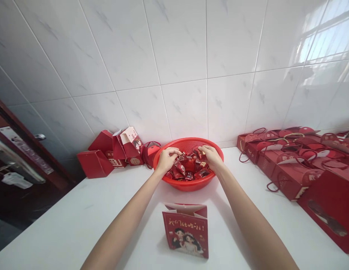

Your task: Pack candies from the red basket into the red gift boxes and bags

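A red plastic basket (188, 185) holds a heap of small red-wrapped candies (190, 165). Over its left side is my left hand (167, 159), fingers curled together above the candies; whatever they may hold is hidden. At the right side my right hand (212, 155) pinches a shiny red-wrapped candy (197, 152) between thumb and fingers. Between my forearms a red paper gift box (185, 230) stands upright with its top open. Its front carries a cartoon couple and gold lettering.
Several red gift boxes (95, 164) stand by the wall at left. Rows of closed red boxes with cord handles (287, 168) fill the right side, with a larger red box (329, 210) nearest me. A tiled wall (185, 108) backs the white table (107, 210).
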`<action>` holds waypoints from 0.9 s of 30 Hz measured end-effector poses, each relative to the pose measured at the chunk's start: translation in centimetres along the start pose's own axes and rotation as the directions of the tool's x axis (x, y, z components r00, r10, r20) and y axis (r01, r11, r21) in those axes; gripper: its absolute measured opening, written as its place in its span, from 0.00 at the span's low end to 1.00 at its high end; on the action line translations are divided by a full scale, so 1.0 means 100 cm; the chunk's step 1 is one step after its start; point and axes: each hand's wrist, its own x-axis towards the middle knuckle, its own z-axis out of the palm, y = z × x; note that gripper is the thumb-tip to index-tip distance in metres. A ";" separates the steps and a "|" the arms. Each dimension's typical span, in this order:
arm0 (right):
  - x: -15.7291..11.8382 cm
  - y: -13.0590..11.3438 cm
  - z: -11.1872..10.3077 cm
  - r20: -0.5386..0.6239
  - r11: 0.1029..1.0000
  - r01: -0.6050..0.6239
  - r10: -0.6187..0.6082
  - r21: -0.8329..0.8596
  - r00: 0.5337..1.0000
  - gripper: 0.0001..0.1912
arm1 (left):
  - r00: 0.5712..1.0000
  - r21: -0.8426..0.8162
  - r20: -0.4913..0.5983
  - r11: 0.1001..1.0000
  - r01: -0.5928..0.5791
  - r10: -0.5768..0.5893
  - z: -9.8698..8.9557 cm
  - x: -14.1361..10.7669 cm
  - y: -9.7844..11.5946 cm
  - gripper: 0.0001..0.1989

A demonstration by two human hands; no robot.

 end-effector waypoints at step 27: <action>0.003 0.002 -0.002 0.004 0.999 0.037 -0.037 -0.015 0.999 0.10 | 0.844 0.491 0.465 0.871 0.004 -0.266 -0.018 0.005 0.013 0.18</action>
